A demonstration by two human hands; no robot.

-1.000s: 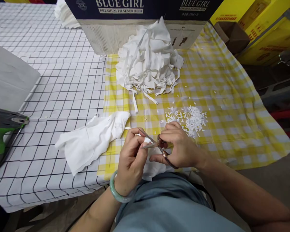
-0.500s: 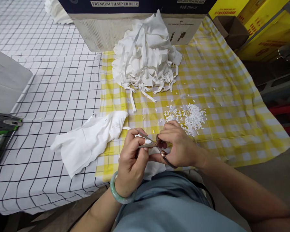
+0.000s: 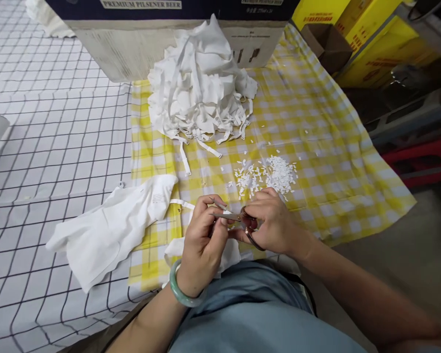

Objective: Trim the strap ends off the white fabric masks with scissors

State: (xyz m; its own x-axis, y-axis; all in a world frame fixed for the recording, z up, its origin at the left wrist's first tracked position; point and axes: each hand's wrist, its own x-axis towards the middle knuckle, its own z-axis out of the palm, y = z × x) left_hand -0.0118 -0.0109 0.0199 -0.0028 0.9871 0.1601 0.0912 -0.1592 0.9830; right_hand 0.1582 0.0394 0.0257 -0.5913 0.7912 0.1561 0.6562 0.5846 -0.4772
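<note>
My right hand (image 3: 271,221) has its fingers through the bronze-coloured handles of small scissors (image 3: 232,216). The blades are parted and point left, in among the fingers of my left hand (image 3: 200,252). That left hand, with a green bangle at its wrist, is closed in a pinch on a white fabric piece (image 3: 232,254), part of which hangs below the fingers toward my lap. The exact spot held is hidden. A thin white strap (image 3: 182,203) runs from behind the left hand toward a second white garment (image 3: 106,228) lying to the left.
A heap of white garments with straps (image 3: 202,88) leans against a beer carton (image 3: 106,54). Small white clippings (image 3: 281,174) lie scattered on the yellow checked cloth (image 3: 334,171). A grid-patterned white cloth (image 3: 59,147) covers the left side. Yellow boxes (image 3: 382,59) stand at far right.
The view has turned, so the table things sit further left in it. The scissor blades have drawn slightly closer together. More of the thin strap shows beside my left hand.
</note>
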